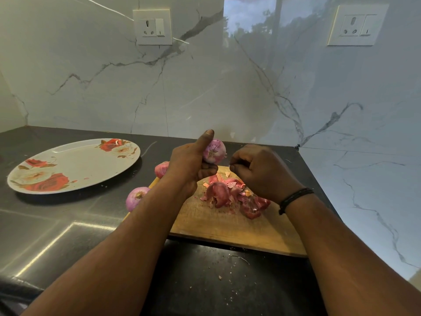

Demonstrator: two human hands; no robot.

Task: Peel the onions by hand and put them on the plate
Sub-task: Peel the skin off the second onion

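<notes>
Head view shows the left hand point(190, 164) with its fingers point(208, 169) curled round a partly peeled onion point(214, 151), thumb stretched up along the onion's side, holding it above the far edge of the cutting board point(230, 224) with its cut root end turned toward the camera. Just to the right of that onion, the right hand point(262, 169) has its fingers bent in toward the palm, the fingertips close together near the onion; whether a shred of skin is pinched between them cannot be told. A dark wristband point(293, 198) circles the right wrist.

On the cutting board, under both hands, lies a heap of red onion skins point(232, 195). At the board's left edge a second onion point(136, 198) rests, partly hidden by the left forearm, and a third onion point(162, 169) sits at the board's far left corner, behind the left wrist. The board lies on a dark table point(68, 224), with small flecks of skin scattered on the table nearer the camera.

Well to the left of the board stands a flowered plate point(75, 165); it holds no onions, only a few tiny pink scraps near its rim. Behind the board rises a marble wall point(205, 87) with two sockets.
</notes>
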